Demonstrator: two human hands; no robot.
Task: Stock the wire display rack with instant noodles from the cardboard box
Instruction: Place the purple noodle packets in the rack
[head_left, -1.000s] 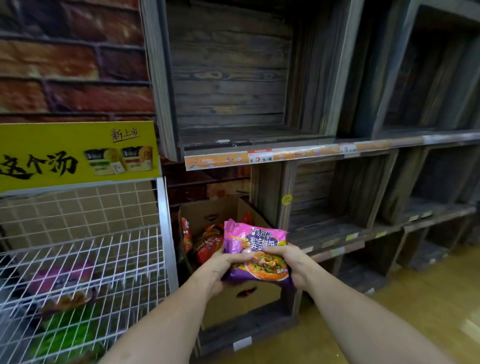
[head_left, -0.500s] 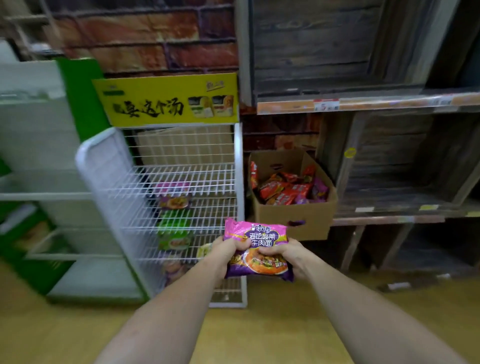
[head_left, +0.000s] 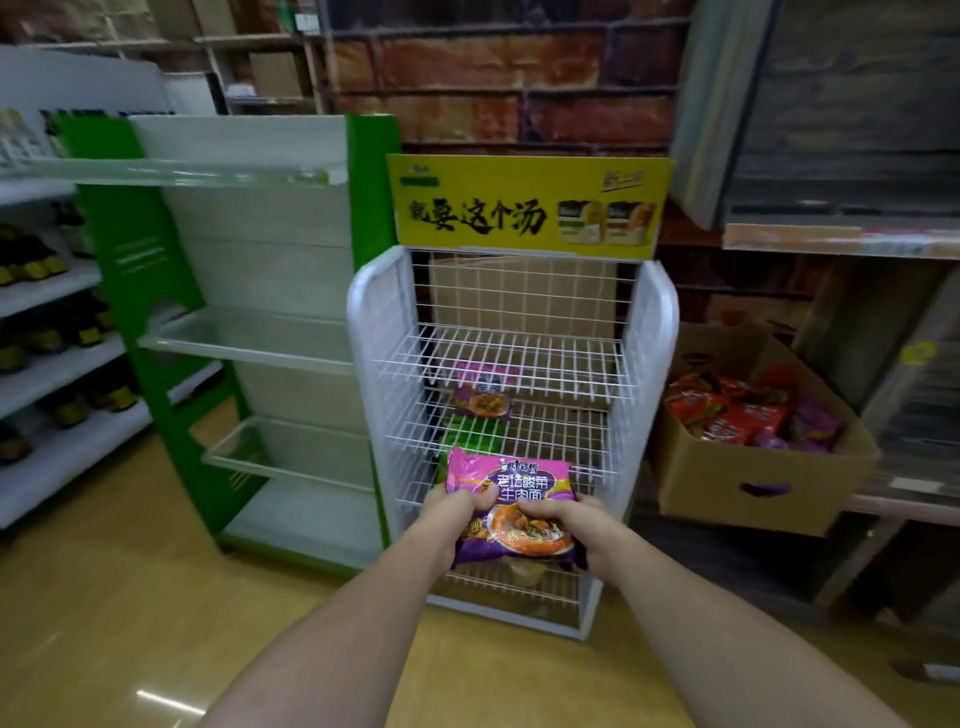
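A purple pack of instant noodles (head_left: 514, 493) is held in front of the white wire display rack (head_left: 511, 358). My left hand (head_left: 454, 512) grips its left side and my right hand (head_left: 571, 519) grips its right side. The pack hangs level with the rack's lower shelves. Behind the wires, a purple pack (head_left: 483, 395) lies on the second shelf and a green pack (head_left: 470, 439) below it. The cardboard box (head_left: 748, 467) stands to the rack's right with red and purple noodle packs (head_left: 727, 410) inside.
A yellow sign (head_left: 527, 205) tops the rack. A green and white shelf unit (head_left: 249, 332) stands just left of it. Shelves with dark bottles (head_left: 47, 338) run along the far left. Dark wooden shelving (head_left: 852, 239) fills the right. The floor (head_left: 104, 623) is yellowish.
The view has swung left from the box to face the rack. Both hands have carried the purple pack away from the box to the front of the rack.
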